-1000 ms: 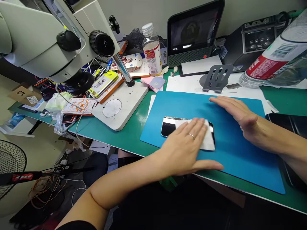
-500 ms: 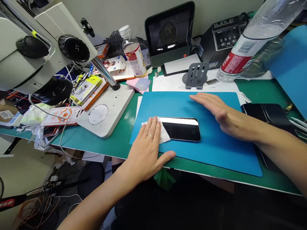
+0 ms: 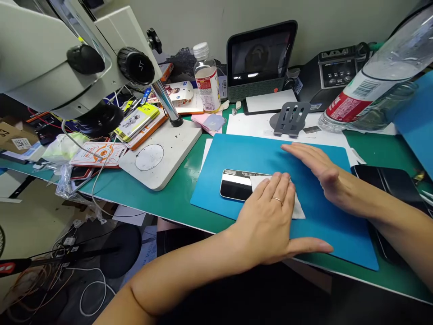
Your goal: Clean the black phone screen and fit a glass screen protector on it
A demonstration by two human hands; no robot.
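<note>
A smartphone (image 3: 235, 186) with a dark, glossy screen lies flat on a blue mat (image 3: 216, 158). My left hand (image 3: 270, 216) rests flat with fingers stretched, pressing a white wipe (image 3: 297, 210) onto the phone's right part. That part of the phone is hidden under the wipe and fingers. To the right, my right hand (image 3: 321, 174) hovers over the mat with its palm turned inward and fingers extended. It holds nothing and is apart from the phone.
A microscope (image 3: 135, 67) with a white base (image 3: 182, 144) stands on the left. Behind the mat are a grey phone stand (image 3: 291, 118), a drink bottle (image 3: 207, 85) and a smart display (image 3: 260, 58). A large plastic bottle (image 3: 358, 97) and a black case (image 3: 389, 180) are at the right.
My left hand has slid the wipe from the phone's left end to its right end. My right hand keeps its pose. The camera view has shifted slightly.
</note>
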